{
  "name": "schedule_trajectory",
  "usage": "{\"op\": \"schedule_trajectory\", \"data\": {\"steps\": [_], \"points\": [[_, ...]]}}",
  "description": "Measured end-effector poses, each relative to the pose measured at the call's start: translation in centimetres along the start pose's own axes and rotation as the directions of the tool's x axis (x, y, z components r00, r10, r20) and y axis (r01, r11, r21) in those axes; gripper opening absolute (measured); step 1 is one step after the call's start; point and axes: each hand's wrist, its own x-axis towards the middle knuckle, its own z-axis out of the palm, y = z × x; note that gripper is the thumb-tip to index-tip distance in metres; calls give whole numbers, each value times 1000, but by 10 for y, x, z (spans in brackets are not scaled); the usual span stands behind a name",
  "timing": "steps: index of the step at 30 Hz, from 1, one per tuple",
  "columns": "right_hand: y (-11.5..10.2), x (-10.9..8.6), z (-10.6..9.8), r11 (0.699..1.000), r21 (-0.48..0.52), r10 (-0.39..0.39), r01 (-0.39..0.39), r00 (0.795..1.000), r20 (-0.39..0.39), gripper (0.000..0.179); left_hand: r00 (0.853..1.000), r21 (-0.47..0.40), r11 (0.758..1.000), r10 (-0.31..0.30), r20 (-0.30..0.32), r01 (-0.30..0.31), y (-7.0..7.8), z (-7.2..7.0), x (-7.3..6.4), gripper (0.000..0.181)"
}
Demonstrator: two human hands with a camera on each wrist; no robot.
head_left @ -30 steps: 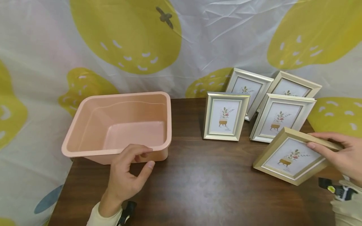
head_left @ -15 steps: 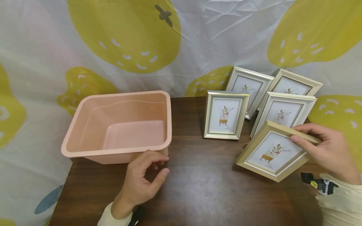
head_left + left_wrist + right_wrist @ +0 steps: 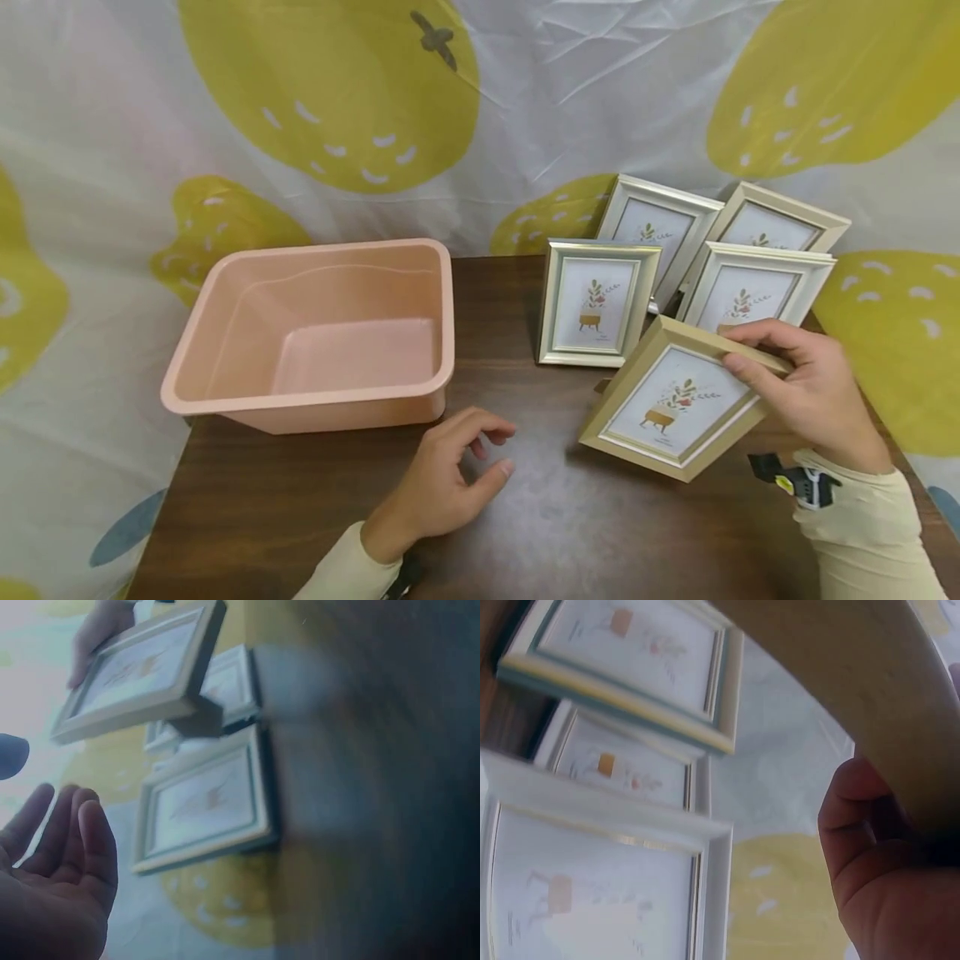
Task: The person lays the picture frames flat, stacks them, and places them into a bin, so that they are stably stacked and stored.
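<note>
My right hand [image 3: 813, 396] grips the upper right edge of a gold picture frame [image 3: 675, 400], thumb on the front and fingers behind. The frame tilts above the table, its plant print towards me. In the right wrist view the curled fingers [image 3: 862, 832] press the back of this frame [image 3: 840, 675]. My left hand [image 3: 450, 479] hovers over the table, left of the held frame, with fingers loosely bent and nothing in them. The left wrist view shows these fingers [image 3: 64, 836] apart from the held frame [image 3: 139, 671].
A pink plastic tub [image 3: 352, 396] stands at the left of the brown table [image 3: 510, 550]. Behind the held frame stand a silver-green frame [image 3: 596, 302], two silver frames [image 3: 660, 200] and a beige frame [image 3: 795, 212]. A fruit-patterned cloth [image 3: 517, 100] hangs behind.
My right hand has carried the gold frame leftwards across the front of the standing frames. My left hand has moved right, away from the tub's front rim.
</note>
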Motion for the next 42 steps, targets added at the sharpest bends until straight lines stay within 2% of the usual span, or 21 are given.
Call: {"op": "schedule_trajectory", "data": {"steps": [3,5,7,9,11,14,18,21,24,26,28,31,36,40,42], "points": [[-5,0,5,999,52,7,-7,1000,-3,26,996,-65,994,-90,26,92,-6,14,6,36],[-8,0,8,996,86,11,-10,1000,-10,25,985,-123,978,-166,50,171,-9,23,11,40],[-10,-1,11,991,133,15,-12,1000,-21,24,968,-185,950,-240,80,251,-12,31,16,47],[-11,0,15,975,224,12,-4,999,-35,23,949,-242,918,-296,112,315,-15,38,22,54],[-12,1,18,946,325,9,6,999,-45,21,937,-289,892,-320,138,347,-18,45,27,62],[-13,3,23,898,439,0,25,998,-57,17,935,-347,869,-311,168,351,-22,52,34,74],[-12,5,28,861,506,-3,48,996,-89,13,940,-422,841,-275,203,338,-26,59,37,89],[-11,7,31,840,539,9,59,992,-124,12,933,-462,812,-279,228,356,-24,59,37,89],[-8,8,32,834,549,28,63,987,-157,12,922,-502,774,-302,243,386,-21,59,36,83],[-6,8,33,825,562,49,59,983,-175,12,923,-526,758,-303,239,385,-19,58,35,80],[-4,7,35,828,560,84,38,978,-190,12,929,-546,752,-294,223,369,-18,58,34,80],[-1,6,37,842,540,140,-2,967,-214,12,941,-558,758,-281,188,338,-16,59,32,81],[0,6,43,861,500,250,-90,932,-262,12,942,-568,754,-302,144,329,-15,61,32,81],[-1,5,48,851,502,333,-158,900,-281,11,940,-572,755,-328,95,321,-14,63,32,84],[-2,4,51,838,512,379,-191,878,-292,12,940,-576,759,-336,54,304,-13,65,32,86]]}}
